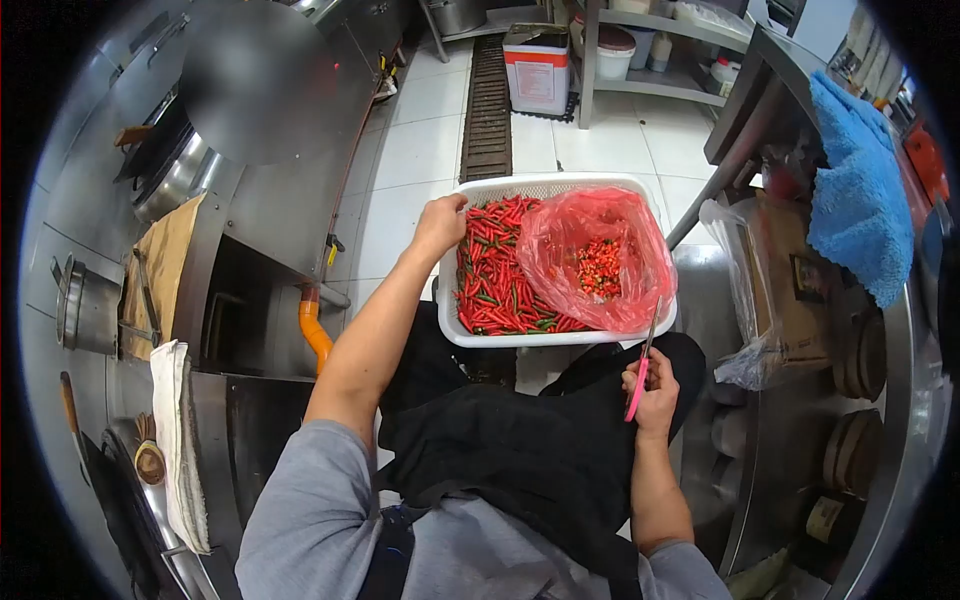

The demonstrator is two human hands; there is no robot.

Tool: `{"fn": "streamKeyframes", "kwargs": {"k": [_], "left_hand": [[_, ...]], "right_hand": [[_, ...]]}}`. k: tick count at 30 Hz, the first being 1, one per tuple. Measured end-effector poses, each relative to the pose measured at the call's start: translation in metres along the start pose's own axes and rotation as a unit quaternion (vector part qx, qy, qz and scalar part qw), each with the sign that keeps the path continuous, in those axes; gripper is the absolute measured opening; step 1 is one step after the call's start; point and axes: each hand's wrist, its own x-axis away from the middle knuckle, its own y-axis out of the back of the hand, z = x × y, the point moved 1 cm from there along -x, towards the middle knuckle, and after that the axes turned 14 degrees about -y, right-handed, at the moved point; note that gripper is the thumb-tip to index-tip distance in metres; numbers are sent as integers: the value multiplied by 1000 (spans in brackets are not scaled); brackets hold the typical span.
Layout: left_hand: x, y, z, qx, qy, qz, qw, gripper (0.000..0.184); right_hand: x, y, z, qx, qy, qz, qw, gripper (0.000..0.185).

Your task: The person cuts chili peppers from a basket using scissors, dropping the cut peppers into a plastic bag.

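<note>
resting at the left edge of the basket [540, 340], close to its far-left corner, the left hand [438, 228] is bending its fingers together over the chilies [495, 268]; whether they are gripping one is not showing, so this cannot be told. the chilies are filling the left half of the basket, lying just right of this hand and spreading from it toward the near edge; their long axes are pointing in mixed directions, and the left hand is clearly the nearer. the right hand [654, 392] is closing around the pink handles of the scissors [636, 396] just outside the near-right corner. the scissors are pointing away from the body, their long axis running from the hand up to that corner, roughly along the basket's right edge; whether the blades are touching the rim cannot be told. between the two hands, the red bag [556, 252] is lying open over the right half of the basket, its mouth showing cut pieces [601, 268]; it is lying nearer the scissors than the left hand is. regarding writing: the tin [537, 82] beyond the far edge is bearing a red-and-white label with fine print, and the carton [785, 285] to the right is carrying a dark patch; no brand or word is reading clearly on either.
</note>
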Motion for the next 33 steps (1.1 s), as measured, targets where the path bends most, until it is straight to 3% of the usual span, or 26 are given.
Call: {"fn": "streamKeyframes", "kwargs": {"k": [1, 4, 6, 7, 9, 11, 16, 18, 25, 33], "left_hand": [[-2, -3, 0, 2, -1, -5, 1000, 31], [-5, -38, 15, -49, -111, 100, 988, 29], [-1, -40, -7, -70, -112, 94, 987, 33], [-4, -36, -18, -92, -68, 186, 976, 35], [-6, -52, -7, -117, -95, 125, 981, 29], [-8, -44, -15, -124, -83, 135, 980, 21], [-5, -33, -25, -164, -137, 165, 963, 17], [1, -29, -27, -171, -157, 230, 945, 16], [10, -33, -26, -159, -170, 210, 949, 16], [12, -21, -37, -117, -97, 237, 960, 18]], "right_hand": [[0, -2, 0, 2, -2, 2, 1000, 51], [2, -3, 5, 16, -17, -5, 1000, 50], [5, -4, 7, 32, -7, -20, 999, 49], [4, -4, 4, 41, 18, -29, 999, 49], [3, -1, 5, 82, 42, -48, 995, 50], [-1, 1, 0, 37, 13, -27, 999, 53], [-3, 2, -1, 85, 82, -13, 993, 48], [-3, 1, 1, 88, 92, -9, 992, 48], [3, -1, 7, 103, 74, -19, 992, 51], [10, -3, 21, 130, 60, -26, 989, 54]]}}
